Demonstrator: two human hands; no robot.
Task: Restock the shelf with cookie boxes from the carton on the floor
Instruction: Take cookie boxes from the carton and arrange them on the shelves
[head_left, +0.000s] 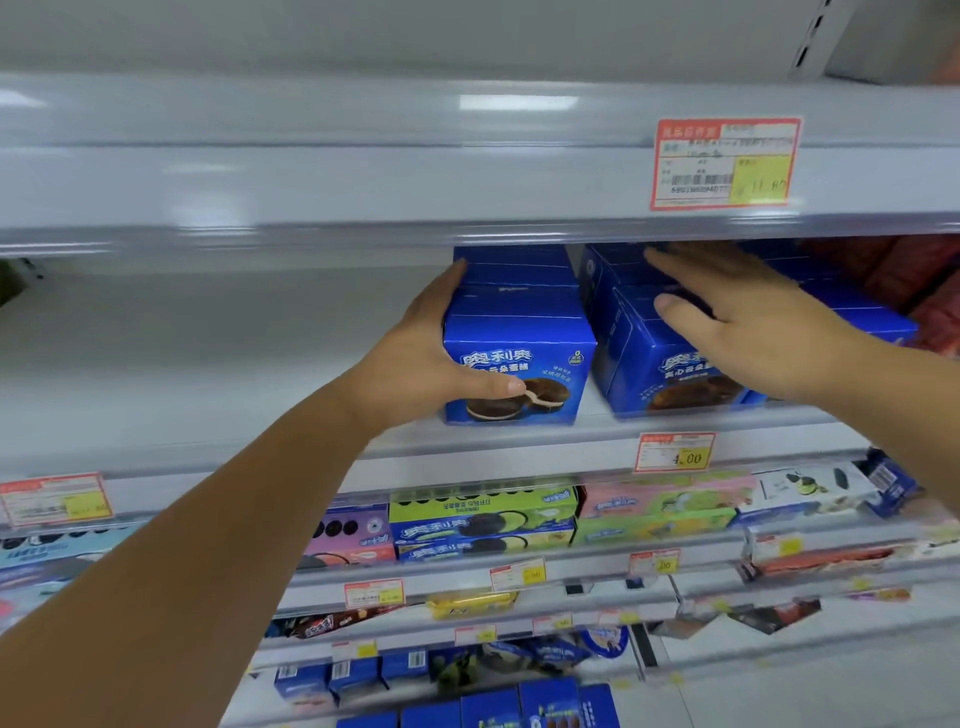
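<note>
A row of blue cookie boxes (524, 332) stands on the white shelf (208, 395), the front one showing dark sandwich cakes. My left hand (431, 358) grips the left side of this front box, thumb across its face. To the right a second row of blue boxes (639, 358) sits slightly angled. My right hand (748, 317) lies flat on top of that row, fingers spread and reaching toward the back. The carton on the floor is out of view.
The shelf left of the boxes is bare. An upper shelf edge with a red price tag (724, 163) hangs close above the boxes. Red packages (904, 270) sit at the far right. Lower shelves hold green, pink and blue cookie boxes (483, 519).
</note>
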